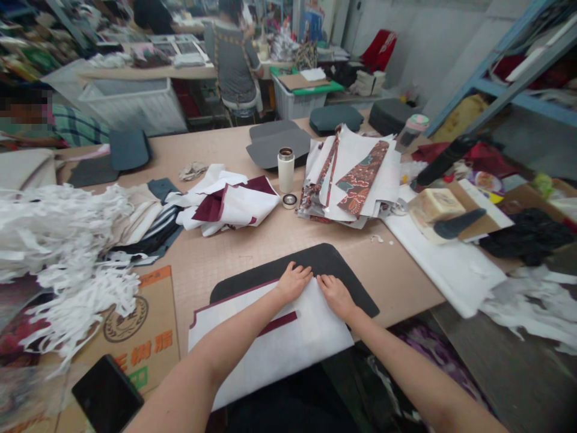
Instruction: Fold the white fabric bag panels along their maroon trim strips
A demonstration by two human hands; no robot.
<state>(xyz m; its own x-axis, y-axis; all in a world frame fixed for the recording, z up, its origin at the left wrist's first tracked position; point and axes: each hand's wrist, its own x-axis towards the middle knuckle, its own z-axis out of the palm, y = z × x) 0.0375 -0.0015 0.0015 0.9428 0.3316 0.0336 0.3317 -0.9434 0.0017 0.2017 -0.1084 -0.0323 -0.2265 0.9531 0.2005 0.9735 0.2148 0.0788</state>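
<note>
**My crowded worktop [202,264]**
A flask [285,171] stands between maroon-and-white fabric [229,201] and a patterned stack [349,177]; grey panels [277,144] lie beyond, and a black pad [324,258] lies right before me.

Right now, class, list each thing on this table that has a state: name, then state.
Left hand: flat on white fabric sheet.
Right hand: flat on it.
Dark panel: partly under the sheet.
White flask: upright, uncapped.
Round lid: lying beside flask.
Black phone: screen dark.

Left hand [294,282] flat, right hand [336,297] flat, arms forward
</note>
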